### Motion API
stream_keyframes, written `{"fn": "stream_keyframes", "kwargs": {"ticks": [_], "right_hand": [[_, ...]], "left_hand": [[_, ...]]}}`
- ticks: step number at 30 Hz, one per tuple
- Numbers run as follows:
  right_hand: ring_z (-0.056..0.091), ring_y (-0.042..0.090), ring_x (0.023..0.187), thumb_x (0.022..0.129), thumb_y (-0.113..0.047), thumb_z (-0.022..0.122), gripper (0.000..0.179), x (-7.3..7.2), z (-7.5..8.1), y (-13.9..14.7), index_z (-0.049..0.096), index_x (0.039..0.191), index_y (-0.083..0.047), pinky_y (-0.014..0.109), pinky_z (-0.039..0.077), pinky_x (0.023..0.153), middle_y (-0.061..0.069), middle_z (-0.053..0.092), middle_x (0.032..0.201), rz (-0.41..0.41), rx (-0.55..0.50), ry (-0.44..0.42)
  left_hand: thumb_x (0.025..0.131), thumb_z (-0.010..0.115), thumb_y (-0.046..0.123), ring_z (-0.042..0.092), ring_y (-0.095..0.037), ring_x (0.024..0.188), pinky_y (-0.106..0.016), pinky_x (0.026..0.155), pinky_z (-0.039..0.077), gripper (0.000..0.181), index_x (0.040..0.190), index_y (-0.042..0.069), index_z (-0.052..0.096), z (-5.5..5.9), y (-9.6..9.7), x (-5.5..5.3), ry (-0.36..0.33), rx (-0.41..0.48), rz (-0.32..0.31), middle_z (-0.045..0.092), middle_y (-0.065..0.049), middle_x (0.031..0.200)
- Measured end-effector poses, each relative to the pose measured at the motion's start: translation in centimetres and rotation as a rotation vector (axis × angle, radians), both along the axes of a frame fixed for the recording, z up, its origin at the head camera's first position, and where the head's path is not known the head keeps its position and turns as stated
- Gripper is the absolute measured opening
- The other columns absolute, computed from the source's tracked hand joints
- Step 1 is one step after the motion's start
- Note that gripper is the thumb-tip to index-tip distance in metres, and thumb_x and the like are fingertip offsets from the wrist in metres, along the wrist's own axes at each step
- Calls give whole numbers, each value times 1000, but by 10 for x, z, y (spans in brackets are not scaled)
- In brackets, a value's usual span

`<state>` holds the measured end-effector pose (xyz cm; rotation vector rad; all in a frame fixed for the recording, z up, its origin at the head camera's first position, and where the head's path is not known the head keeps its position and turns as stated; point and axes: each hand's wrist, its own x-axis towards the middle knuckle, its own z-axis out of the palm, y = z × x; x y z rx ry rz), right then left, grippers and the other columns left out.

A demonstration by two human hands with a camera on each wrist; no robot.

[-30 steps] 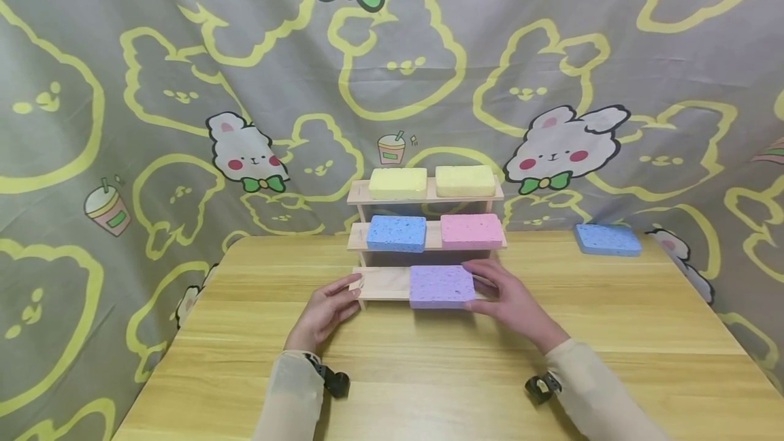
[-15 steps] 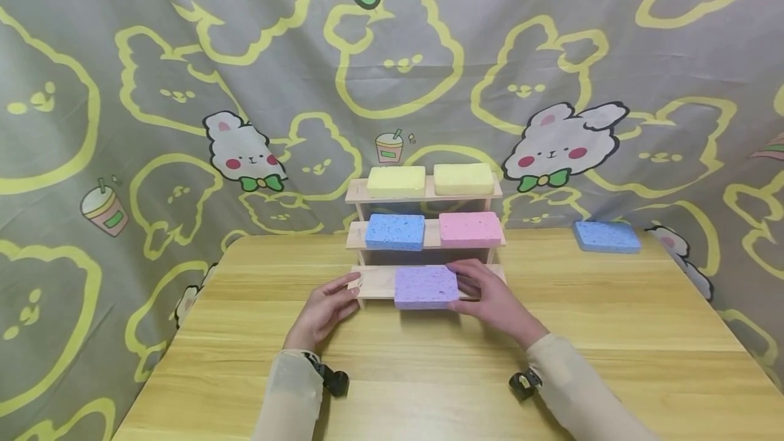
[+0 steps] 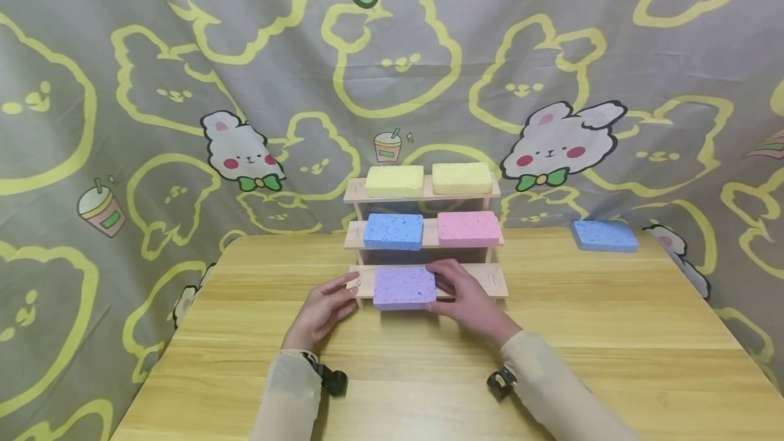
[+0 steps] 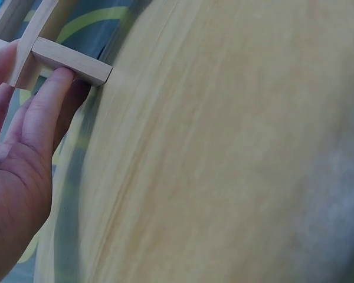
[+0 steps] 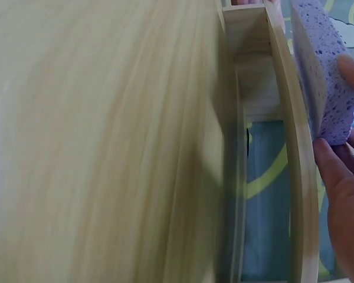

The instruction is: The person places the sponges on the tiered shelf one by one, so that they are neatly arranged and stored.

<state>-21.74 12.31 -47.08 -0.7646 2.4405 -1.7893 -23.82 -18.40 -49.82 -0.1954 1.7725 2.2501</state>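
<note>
A three-tier wooden shelf rack (image 3: 493, 281) stands at the back of the table. My right hand (image 3: 468, 298) pinches a purple sponge (image 3: 404, 288) by its right end, thumb at the front and fingers behind. The sponge lies close over the left half of the lowest tier and juts past its front edge. In the right wrist view, part of the purple sponge's (image 5: 336, 65) underside shows beside the shelf board (image 5: 298, 153). My left hand (image 3: 321, 308) holds the left end of that tier; in the left wrist view its fingers are at the wooden leg (image 4: 71, 59).
Two yellow sponges (image 3: 395, 181) sit on the top tier. The middle tier bears a blue sponge (image 3: 393, 230) and a pink sponge (image 3: 468, 228). Another blue sponge (image 3: 605, 235) lies at the table's back right, before a patterned curtain (image 3: 416, 87).
My right hand has moved the purple sponge leftward along the lowest tier, baring its right end. My left hand has stayed at the rack's left end.
</note>
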Motion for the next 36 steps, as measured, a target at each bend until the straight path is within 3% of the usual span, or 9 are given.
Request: {"fn": "stream_keyframes", "kwargs": {"ticks": [12, 17, 27, 36], "right_hand": [[47, 26, 129, 79, 0, 81, 66, -8, 1, -19, 50, 136, 7, 24, 38, 105, 13, 46, 134, -35, 11, -18], [46, 26, 130, 79, -7, 83, 68, -11, 1, -22, 50, 138, 5, 22, 37, 105, 12, 46, 136, -71, 80, 13], [42, 34, 132, 79, -21, 84, 72, -13, 2, -20, 51, 139, 2, 45, 31, 113, 16, 45, 142, -127, 217, 86], [46, 27, 129, 80, -27, 83, 70, -10, 1, -4, 53, 138, -1, 41, 32, 112, 8, 50, 137, -127, 203, 95]], "left_hand": [[91, 66, -1, 63, -24, 108, -40, 94, 51, 46, 136, -3, 55, 1, 0, -2, -2, 7, -18, 47, -20, 144], [91, 67, -2, 63, -23, 107, -40, 94, 51, 45, 135, -2, 57, 2, 0, -2, -9, 0, -6, 45, -19, 146], [91, 66, -2, 64, -24, 106, -39, 92, 53, 44, 135, -1, 57, 1, 2, -3, 4, 2, -10, 50, -20, 141], [91, 66, -1, 64, -24, 106, -39, 92, 52, 46, 136, -2, 56, 2, 0, -2, 0, -5, -17, 49, -20, 142]]}}
